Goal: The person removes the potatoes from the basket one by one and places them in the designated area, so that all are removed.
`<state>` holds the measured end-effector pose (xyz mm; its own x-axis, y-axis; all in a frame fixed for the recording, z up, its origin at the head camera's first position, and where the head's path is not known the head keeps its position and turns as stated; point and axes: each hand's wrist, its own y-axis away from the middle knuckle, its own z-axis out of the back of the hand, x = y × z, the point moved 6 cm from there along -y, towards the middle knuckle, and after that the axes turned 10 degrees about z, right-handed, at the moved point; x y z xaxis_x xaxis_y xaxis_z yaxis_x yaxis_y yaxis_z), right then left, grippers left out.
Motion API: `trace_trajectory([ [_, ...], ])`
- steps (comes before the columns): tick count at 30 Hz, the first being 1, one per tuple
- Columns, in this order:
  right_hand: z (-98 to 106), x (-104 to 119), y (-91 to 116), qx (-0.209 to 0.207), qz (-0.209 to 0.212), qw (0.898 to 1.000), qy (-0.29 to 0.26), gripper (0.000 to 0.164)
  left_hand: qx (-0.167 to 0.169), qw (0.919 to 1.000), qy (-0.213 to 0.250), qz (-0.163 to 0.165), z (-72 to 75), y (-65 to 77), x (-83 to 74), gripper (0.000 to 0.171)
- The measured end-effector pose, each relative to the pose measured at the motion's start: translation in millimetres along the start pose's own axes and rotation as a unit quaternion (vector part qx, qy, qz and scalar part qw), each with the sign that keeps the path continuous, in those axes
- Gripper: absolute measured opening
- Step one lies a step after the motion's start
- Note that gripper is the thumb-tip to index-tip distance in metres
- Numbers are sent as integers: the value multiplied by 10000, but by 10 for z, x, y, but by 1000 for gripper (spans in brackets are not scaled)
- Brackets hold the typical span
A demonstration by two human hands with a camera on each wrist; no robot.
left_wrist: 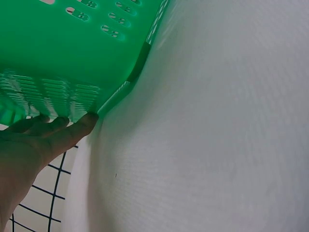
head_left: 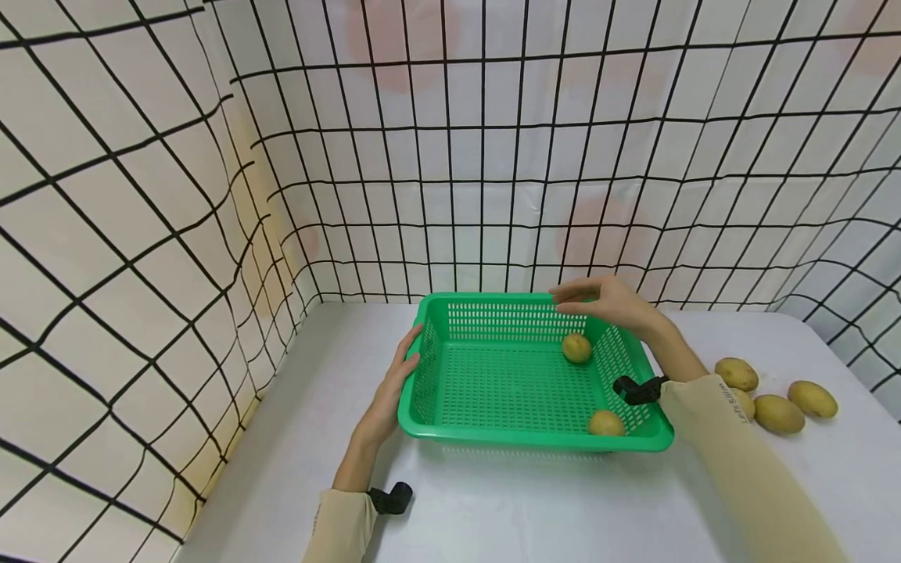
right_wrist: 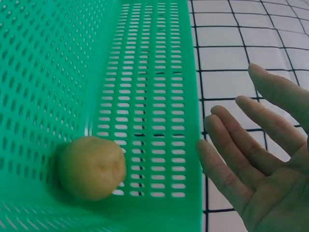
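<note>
A green plastic basket (head_left: 517, 436) with slotted walls sits on the white table. My left hand (head_left: 389, 395) rests its extended fingers against the outside of the basket's left wall, below the rim; the left wrist view shows the fingertips (left_wrist: 89, 121) touching the slotted side. Over the basket's back right corner hovers my right hand (head_left: 619, 305), fingers spread and holding nothing. Inside the basket lie two potatoes: one potato (head_left: 576, 348) in the back right corner under that hand, another potato (head_left: 607, 423) near the front right. The right wrist view shows a potato (right_wrist: 91, 168) beside the slotted wall.
Several potatoes (head_left: 778, 414) lie on the white table (head_left: 493, 508) right of the basket, one partly hidden by my right sleeve (head_left: 739, 453). Black grid netting (head_left: 482, 156) stands behind the table and along both sides.
</note>
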<state>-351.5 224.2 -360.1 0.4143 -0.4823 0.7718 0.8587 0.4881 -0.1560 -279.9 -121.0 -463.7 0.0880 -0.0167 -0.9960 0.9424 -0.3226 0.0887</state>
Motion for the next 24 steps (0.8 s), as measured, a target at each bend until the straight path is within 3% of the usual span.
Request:
trace_trajectory([
  [8,-151,-139,-37,217,-149,9996,-62,51,25,10000,16,8,-12,-5,0,53],
  [24,-237,-278,25,382,-305,9987,-172,46,13,10000,28,1,-7,7,-19,53],
])
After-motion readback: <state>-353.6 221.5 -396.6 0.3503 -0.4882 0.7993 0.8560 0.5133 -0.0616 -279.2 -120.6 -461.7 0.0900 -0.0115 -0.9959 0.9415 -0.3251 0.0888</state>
